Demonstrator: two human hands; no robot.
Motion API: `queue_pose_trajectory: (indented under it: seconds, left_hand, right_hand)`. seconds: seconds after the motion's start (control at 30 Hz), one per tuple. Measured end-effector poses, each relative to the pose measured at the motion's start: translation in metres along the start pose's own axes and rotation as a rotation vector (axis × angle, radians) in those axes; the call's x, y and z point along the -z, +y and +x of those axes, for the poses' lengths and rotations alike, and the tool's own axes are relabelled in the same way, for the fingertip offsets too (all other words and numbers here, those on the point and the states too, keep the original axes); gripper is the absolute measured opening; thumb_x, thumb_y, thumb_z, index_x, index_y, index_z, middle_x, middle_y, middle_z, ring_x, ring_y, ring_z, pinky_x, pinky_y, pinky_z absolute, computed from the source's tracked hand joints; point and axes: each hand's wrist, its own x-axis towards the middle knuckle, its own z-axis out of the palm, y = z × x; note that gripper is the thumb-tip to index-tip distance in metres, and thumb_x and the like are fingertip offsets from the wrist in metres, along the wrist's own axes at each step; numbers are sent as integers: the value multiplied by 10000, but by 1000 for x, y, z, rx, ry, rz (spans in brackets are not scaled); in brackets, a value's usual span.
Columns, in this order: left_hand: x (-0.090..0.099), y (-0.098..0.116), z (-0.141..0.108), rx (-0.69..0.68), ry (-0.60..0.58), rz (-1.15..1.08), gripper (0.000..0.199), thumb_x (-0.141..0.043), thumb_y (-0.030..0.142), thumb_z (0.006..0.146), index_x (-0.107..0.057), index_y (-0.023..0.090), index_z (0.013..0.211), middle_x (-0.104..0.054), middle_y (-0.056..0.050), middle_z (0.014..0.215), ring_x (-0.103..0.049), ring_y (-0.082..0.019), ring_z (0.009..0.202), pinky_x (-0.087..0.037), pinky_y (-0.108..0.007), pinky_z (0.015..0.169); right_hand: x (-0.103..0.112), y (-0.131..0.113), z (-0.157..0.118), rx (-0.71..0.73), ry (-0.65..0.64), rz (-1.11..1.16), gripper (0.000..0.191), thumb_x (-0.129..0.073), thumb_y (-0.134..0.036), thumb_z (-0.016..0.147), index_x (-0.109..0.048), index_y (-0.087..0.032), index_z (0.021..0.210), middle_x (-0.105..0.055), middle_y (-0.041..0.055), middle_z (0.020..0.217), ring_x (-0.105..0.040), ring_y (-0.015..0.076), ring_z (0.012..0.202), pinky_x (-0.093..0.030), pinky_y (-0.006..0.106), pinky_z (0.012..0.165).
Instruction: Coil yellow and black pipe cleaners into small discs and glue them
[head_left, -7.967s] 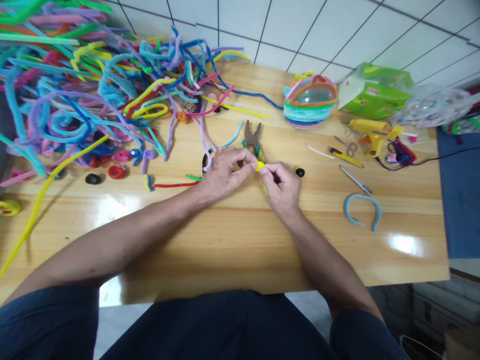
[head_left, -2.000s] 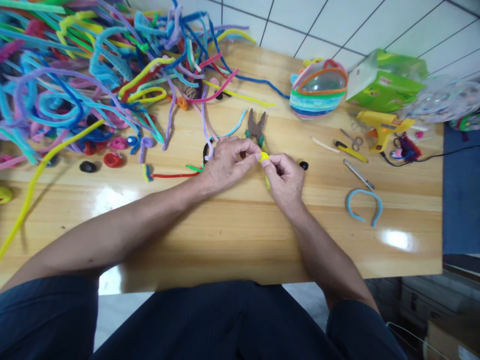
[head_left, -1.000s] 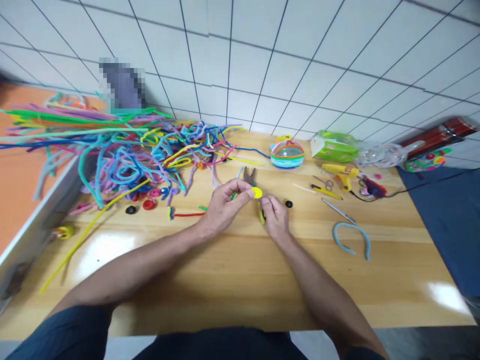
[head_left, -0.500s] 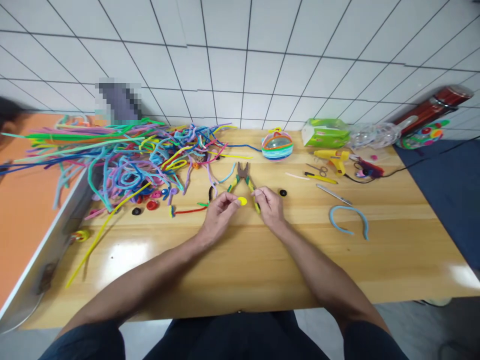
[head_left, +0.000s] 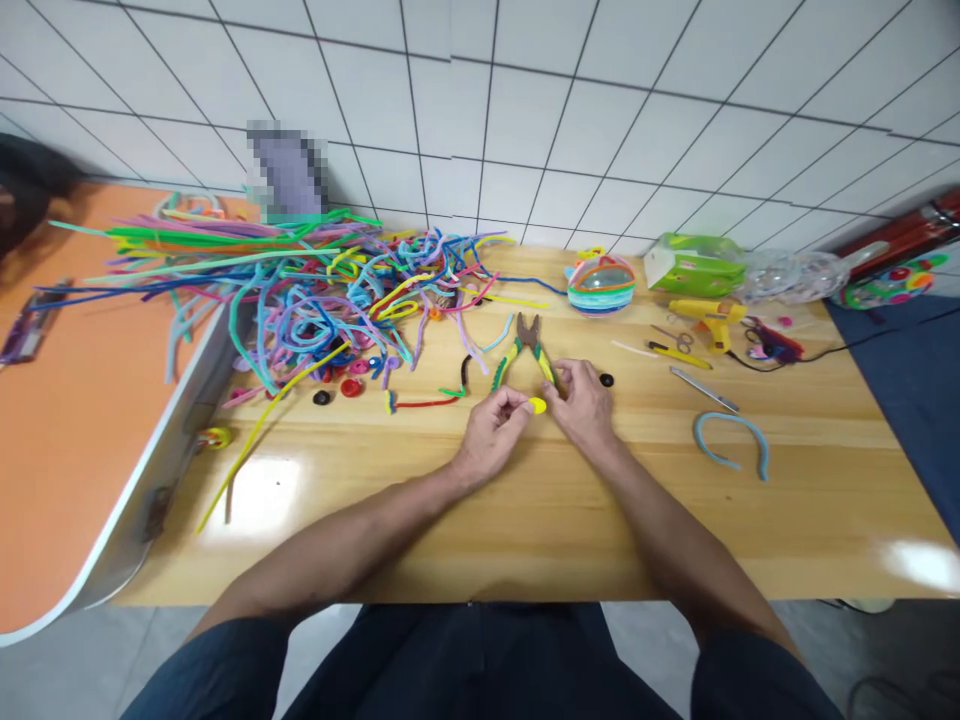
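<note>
In my left hand (head_left: 495,430) a small yellow disc, which looks like a button (head_left: 537,405), is pinched between thumb and fingertips just above the table. My right hand (head_left: 583,402) is curled at the right handle of the pliers (head_left: 528,345), covering its lower end; whether the fingers grip the handle or something small cannot be made out. The pliers have green and yellow handles and lie with jaws spread, pointing away from me. A black button (head_left: 606,380) lies just right of my right hand. Left of my left hand is a red pipe cleaner (head_left: 424,404) with green and black ends.
A tangled heap of coloured pipe cleaners (head_left: 300,300) covers the back left. Behind the pliers stands a striped ball (head_left: 601,288). To the right are a yellow glue gun (head_left: 709,318), a cutter knife (head_left: 679,355), a silver pen-like tool (head_left: 703,388) and a bent blue pipe cleaner (head_left: 731,418).
The view has shifted, so everything on the table appears further right. My right hand has come lower over the pliers' right handle end. The yellow button stays in my left hand.
</note>
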Motion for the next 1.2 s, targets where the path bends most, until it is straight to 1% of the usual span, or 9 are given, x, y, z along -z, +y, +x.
queue_pose_trajectory:
  seconds: [0.2, 0.37, 0.47, 0.6, 0.73, 0.83, 0.9, 1.03, 1.2]
  left_hand:
    - [2, 3, 1, -14, -16, 36, 333, -764, 502, 902, -667, 187, 853, -687, -4, 831, -609, -153, 807, -500, -304, 831]
    - [5, 3, 5, -41, -9, 27, 375, -794, 532, 869, -664, 181, 852, -637, 17, 782, -546, -132, 740, -464, -284, 749]
    - [7, 1, 6, -55, 12, 25, 406, -811, 556, 856, -659, 179, 851, -600, 31, 755, -511, -123, 698, -428, -278, 693]
    - [6, 2, 3, -59, 16, 54, 425, -815, 574, 863, -665, 177, 849, -590, 34, 743, -491, -119, 689, -420, -277, 683]
    - [2, 5, 0, -29, 18, 64, 443, -805, 601, 864, -658, 183, 850, -591, 32, 743, -483, -123, 695, -435, -281, 699]
    - [1, 8, -1, -22, 18, 51, 433, -801, 592, 869, -651, 187, 848, -585, 33, 741, -474, -121, 680, -427, -284, 692]
    - [1, 9, -1, -23, 6, 50, 416, -794, 577, 880, -655, 186, 845, -586, 33, 737, -471, -120, 675, -426, -283, 689]
    - [3, 9, -1, -22, 14, 72, 422, -796, 591, 867, -668, 190, 839, -603, 28, 732, -482, -126, 678, -431, -281, 683]
    - [6, 6, 0, -43, 40, 107, 401, -807, 572, 867, -698, 185, 865, -660, 13, 773, -529, -134, 719, -465, -283, 734]
  right_hand:
    - [-4, 5, 2, 57, -50, -14, 235, -636, -284, 933, -735, -220, 1136, -731, 97, 1000, -676, 279, 925, -539, 401, 827]
    - [-5, 5, 3, 80, -57, 19, 252, -614, -257, 948, -753, -220, 1155, -746, 121, 1073, -697, 288, 1010, -556, 411, 888]
    - [2, 1, 8, 41, -57, 74, 246, -602, -262, 942, -760, -210, 1124, -758, 132, 1101, -707, 286, 1012, -552, 419, 900]
    - [27, -10, 19, -88, -59, 272, 204, -636, -349, 940, -756, -210, 1029, -763, 66, 940, -653, 213, 760, -525, 375, 778]
    - [47, -25, 14, -257, -92, 569, 206, -684, -428, 935, -709, -225, 913, -707, 3, 783, -579, 164, 662, -470, 307, 645]
    - [46, -30, -5, -353, -109, 737, 250, -680, -472, 950, -640, -237, 875, -607, -36, 695, -467, 128, 558, -381, 275, 532]
    - [39, -29, -20, -377, -94, 785, 269, -662, -497, 963, -615, -244, 889, -587, -42, 683, -444, 122, 539, -362, 270, 510]
    - [24, -23, -42, -309, -106, 731, 249, -643, -489, 976, -652, -241, 994, -611, -33, 712, -500, 142, 590, -425, 287, 564]
    - [19, -26, -49, -162, -195, 646, 227, -627, -447, 990, -679, -242, 1073, -686, -12, 785, -563, 154, 638, -474, 304, 629]
